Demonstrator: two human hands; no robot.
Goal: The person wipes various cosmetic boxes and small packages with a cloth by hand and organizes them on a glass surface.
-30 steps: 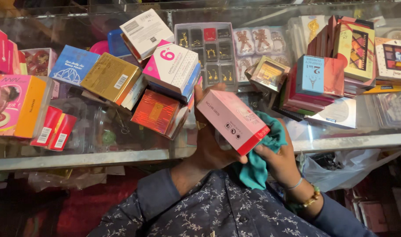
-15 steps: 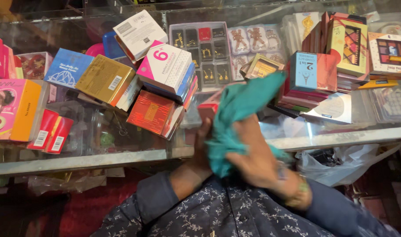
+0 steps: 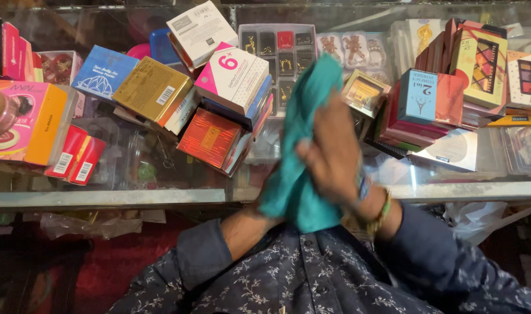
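Right hand: fingers closed on the teal cloth, above the glass counter edge.
Left hand: hidden behind the cloth; finger state cannot be told.
Centre stack: white-and-pink box, white box above, orange box below.
Left: one blue box, one gold box, two red boxes.

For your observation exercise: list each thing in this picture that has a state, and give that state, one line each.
teal cloth: bunched, gripped, lifted over the counter.
right hand: closed on the cloth, blurred.
left hand: hidden behind the cloth.
gold box: closed, tilted on the pile.
orange box: closed, lying slanted.
white and pink box: closed, atop the stack.
glass counter: crowded with boxes.
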